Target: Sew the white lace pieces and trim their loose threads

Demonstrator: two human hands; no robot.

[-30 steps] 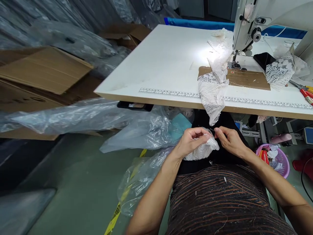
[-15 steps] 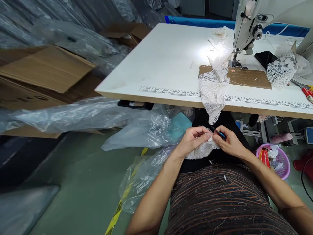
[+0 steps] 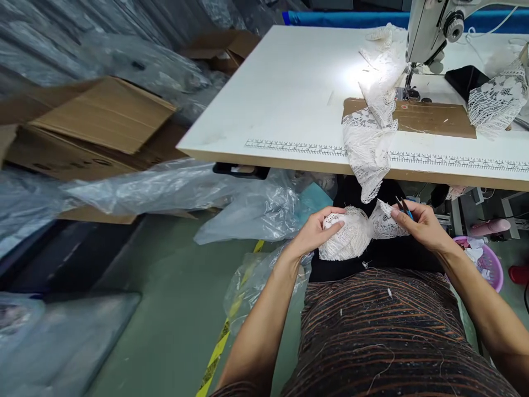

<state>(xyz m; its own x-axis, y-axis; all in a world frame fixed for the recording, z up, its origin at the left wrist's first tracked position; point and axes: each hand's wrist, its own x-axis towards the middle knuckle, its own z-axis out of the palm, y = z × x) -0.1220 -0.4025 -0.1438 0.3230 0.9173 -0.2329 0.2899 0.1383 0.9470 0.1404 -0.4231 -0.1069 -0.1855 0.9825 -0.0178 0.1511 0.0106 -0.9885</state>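
A white lace piece (image 3: 345, 238), shaped like two joined bra cups, is spread between my hands above my lap. My left hand (image 3: 317, 230) grips its left rounded part, thumb on top. Pinched in my right hand (image 3: 424, 225) is the narrower right end of the lace. That same hand also holds thread snips (image 3: 405, 208) with blue on them, their dark points sticking up past the fingers. Another strip of white lace (image 3: 367, 146) hangs over the table's front edge, just beyond the held piece.
A sewing machine (image 3: 430, 33) stands on the white table (image 3: 289, 99), which has a printed ruler along its front. More lace (image 3: 498, 96) lies right of the needle. Cardboard boxes (image 3: 103, 118) and plastic sheeting (image 3: 243, 215) crowd the left. A pink basket (image 3: 494, 264) sits at lower right.
My hands have moved apart, the right one shifting rightward, and the lace between them is now spread out. The snips' points now show upward. The view has tilted slightly downward and to the left.
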